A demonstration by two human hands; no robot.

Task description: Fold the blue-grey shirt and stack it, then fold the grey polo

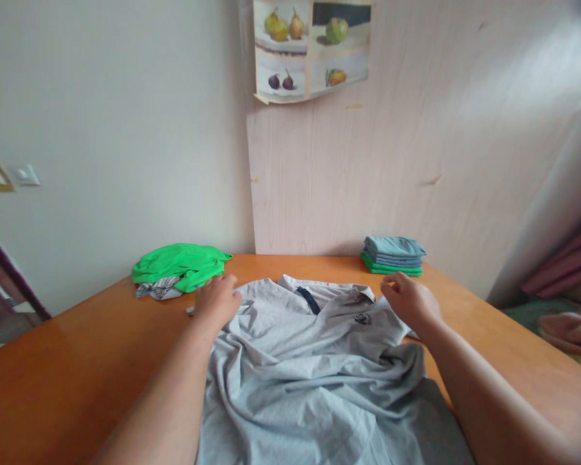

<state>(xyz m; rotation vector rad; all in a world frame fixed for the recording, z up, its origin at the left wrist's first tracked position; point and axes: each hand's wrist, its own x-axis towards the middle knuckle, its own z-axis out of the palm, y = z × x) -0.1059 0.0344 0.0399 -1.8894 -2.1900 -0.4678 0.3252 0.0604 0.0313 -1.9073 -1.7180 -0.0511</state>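
A grey collared T-shirt lies spread on the table, its collar at the far end and its body wrinkled in folds. A dark strip shows inside the neck, and a small dark emblem sits on the chest at the right. My left hand is at the left shoulder and sleeve, fingers curled closed on the cloth. At the opposite shoulder my right hand has its fingers bent together on the fabric. Both fingertips are partly hidden. The shirt's lower end runs out of view.
On the orange wooden table, a loose bright green garment lies over a striped grey one at back left. A folded stack of blue and green clothes stands at back right. The wall borders the far edge.
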